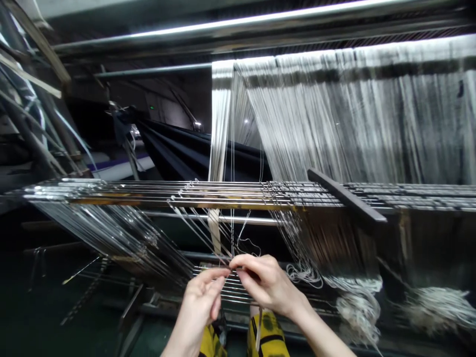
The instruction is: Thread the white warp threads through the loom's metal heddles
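Observation:
My left hand (pixel 204 295) and my right hand (pixel 266 282) meet fingertip to fingertip at the low middle of the view, both pinched. Several thin heddles (pixel 201 229) slant down from the metal heddle bars (pixel 148 191) to the fingers of my left hand. Fine warp threads (pixel 232 148) hang straight down to the fingertips of my right hand. What lies exactly between the fingertips is too small to make out fully. A narrow tan strip (pixel 259 329) hangs beneath my right hand; whether the hand holds it I cannot tell. One loose curled thread (pixel 249 241) is just above my right knuckles.
A wide sheet of pale warp (pixel 316 124) hangs at the right, with bunched yarn ends (pixel 359 315) below. A dark flat bar (pixel 345 196) lies across the heddle bars. Crowded heddles (pixel 122 233) slant at the left. Dark cloth (pixel 178 148) stretches behind. My yellow-clad knees (pixel 269 334) are below.

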Tool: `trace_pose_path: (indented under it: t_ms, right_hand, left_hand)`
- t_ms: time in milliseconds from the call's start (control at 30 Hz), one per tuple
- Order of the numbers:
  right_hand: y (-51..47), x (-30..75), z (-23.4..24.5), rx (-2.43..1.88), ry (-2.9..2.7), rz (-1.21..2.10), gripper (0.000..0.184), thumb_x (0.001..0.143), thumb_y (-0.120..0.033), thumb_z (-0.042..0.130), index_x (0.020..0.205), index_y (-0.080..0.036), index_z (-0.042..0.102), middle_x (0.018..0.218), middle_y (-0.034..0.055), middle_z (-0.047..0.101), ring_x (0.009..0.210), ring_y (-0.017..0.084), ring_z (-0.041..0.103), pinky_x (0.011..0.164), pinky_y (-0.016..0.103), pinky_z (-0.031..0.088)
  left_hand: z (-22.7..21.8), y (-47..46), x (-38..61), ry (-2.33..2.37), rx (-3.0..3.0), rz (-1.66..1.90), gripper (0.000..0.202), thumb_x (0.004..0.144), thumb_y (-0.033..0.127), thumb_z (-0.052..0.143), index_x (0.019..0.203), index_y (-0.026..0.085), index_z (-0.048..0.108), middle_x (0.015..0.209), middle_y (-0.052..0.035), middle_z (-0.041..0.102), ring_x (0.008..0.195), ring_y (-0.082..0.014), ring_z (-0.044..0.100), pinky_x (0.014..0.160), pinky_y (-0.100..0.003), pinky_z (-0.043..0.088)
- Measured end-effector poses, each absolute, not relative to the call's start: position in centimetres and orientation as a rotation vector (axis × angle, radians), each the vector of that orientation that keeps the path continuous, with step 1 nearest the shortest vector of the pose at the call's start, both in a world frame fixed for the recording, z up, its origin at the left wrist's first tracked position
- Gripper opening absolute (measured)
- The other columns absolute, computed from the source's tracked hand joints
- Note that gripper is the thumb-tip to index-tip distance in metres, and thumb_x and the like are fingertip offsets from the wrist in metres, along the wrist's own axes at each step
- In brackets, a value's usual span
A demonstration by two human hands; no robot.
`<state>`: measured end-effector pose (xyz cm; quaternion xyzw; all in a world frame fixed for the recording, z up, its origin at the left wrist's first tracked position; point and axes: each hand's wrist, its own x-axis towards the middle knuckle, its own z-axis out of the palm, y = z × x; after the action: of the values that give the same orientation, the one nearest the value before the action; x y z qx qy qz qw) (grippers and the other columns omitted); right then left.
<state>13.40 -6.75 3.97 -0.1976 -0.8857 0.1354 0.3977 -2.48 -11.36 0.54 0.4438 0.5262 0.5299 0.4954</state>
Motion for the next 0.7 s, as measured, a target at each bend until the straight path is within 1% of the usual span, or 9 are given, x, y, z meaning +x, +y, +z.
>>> trace_pose_path:
  t_ms: [133,267,300,367,467,533,600,667,700]
  right_hand:
    - [-6.4,13.2,4.2,-0.522,-2.278,0.351,0.017,0.085,-0.016,0.042,0.096,-0.016,0.054,0.064,-0.001,0.059,0.044,0.008,0.043,0.047,0.02,0.032]
    - [-6.8,12.9,5.4,-0.706,-2.384,0.402,0.01,0.079,-0.012,0.045,0.086,-0.017,0.05,0.049,-0.0077,0.042,0.041,0.008,0.034,0.044,0.02,0.028]
    - [-7.1,13.0,5.6,-0.725,-2.39,0.415,0.01,0.078,-0.011,0.046,0.085,-0.017,0.049,0.049,-0.0082,0.04,0.041,0.008,0.033,0.045,0.02,0.028]
    - [-7.6,13.3,5.6,-0.728,-2.372,0.451,0.013,0.079,-0.011,0.047,0.09,-0.017,0.05,0.049,-0.0086,0.038,0.041,0.008,0.034,0.046,0.02,0.03]
    - [-8.5,13.8,5.4,-0.687,-2.198,0.533,0.022,0.085,-0.013,0.044,0.105,-0.018,0.05,0.051,-0.0079,0.039,0.042,0.008,0.038,0.048,0.021,0.033]
    - [-9.2,14.0,5.7,-0.66,-2.008,0.549,0.024,0.089,-0.015,0.04,0.11,-0.02,0.05,0.057,-0.0045,0.045,0.048,0.01,0.045,0.051,0.022,0.038]
    - [-10.2,14.4,6.5,-0.625,-1.893,0.579,0.023,0.091,-0.017,0.036,0.101,-0.022,0.057,0.075,0.0035,0.054,0.065,0.013,0.054,0.058,0.024,0.044]
    - [-11.6,15.5,7.4,-0.602,-1.869,0.697,0.028,0.092,-0.025,0.036,0.082,-0.022,0.062,0.099,0.0098,0.056,0.081,0.017,0.057,0.062,0.027,0.048]
    - [-12.5,16.4,7.7,-0.602,-1.84,0.799,0.033,0.091,-0.031,0.037,0.07,-0.023,0.062,0.094,0.0092,0.058,0.074,0.017,0.059,0.06,0.028,0.049]
  left_hand:
    - [1.0,-12.0,-1.2,1.454,1.365,1.4,0.028,0.081,0.038,0.048,0.081,0.014,0.063,0.041,0.0043,0.045,0.037,-0.0084,0.037,0.039,-0.019,0.027]
    - [1.1,-13.3,-0.2,1.64,1.725,1.657,0.021,0.081,0.028,0.048,0.079,0.017,0.066,0.059,-0.004,0.062,0.05,-0.0145,0.054,0.054,-0.023,0.041]
    - [1.0,-13.4,-0.3,1.64,1.799,1.631,0.021,0.081,0.026,0.048,0.079,0.018,0.067,0.062,-0.0051,0.064,0.053,-0.0155,0.056,0.056,-0.024,0.042]
    - [0.7,-13.3,-1.0,1.598,1.854,1.448,0.023,0.082,0.026,0.046,0.079,0.019,0.068,0.055,-0.0033,0.063,0.049,-0.0154,0.056,0.056,-0.024,0.042]
    - [0.4,-12.5,-2.4,1.526,1.77,1.272,0.028,0.085,0.03,0.043,0.08,0.019,0.068,0.042,0.0014,0.054,0.042,-0.0137,0.052,0.05,-0.022,0.04]
    - [0.5,-11.7,-3.1,1.506,1.737,1.281,0.029,0.085,0.032,0.043,0.085,0.019,0.068,0.049,0.0003,0.057,0.046,-0.0137,0.053,0.05,-0.022,0.04]
    - [0.5,-11.0,-3.3,1.511,1.747,1.277,0.029,0.085,0.034,0.043,0.089,0.019,0.067,0.058,-0.0014,0.059,0.049,-0.0142,0.053,0.051,-0.022,0.039]
    - [0.0,-10.9,-2.9,1.542,1.749,1.285,0.028,0.084,0.034,0.043,0.087,0.02,0.067,0.06,-0.0023,0.06,0.054,-0.0154,0.054,0.056,-0.024,0.04]
    - [-0.6,-11.0,-2.3,1.551,1.745,1.278,0.028,0.084,0.034,0.043,0.081,0.021,0.068,0.059,-0.0024,0.06,0.055,-0.016,0.054,0.058,-0.024,0.039]
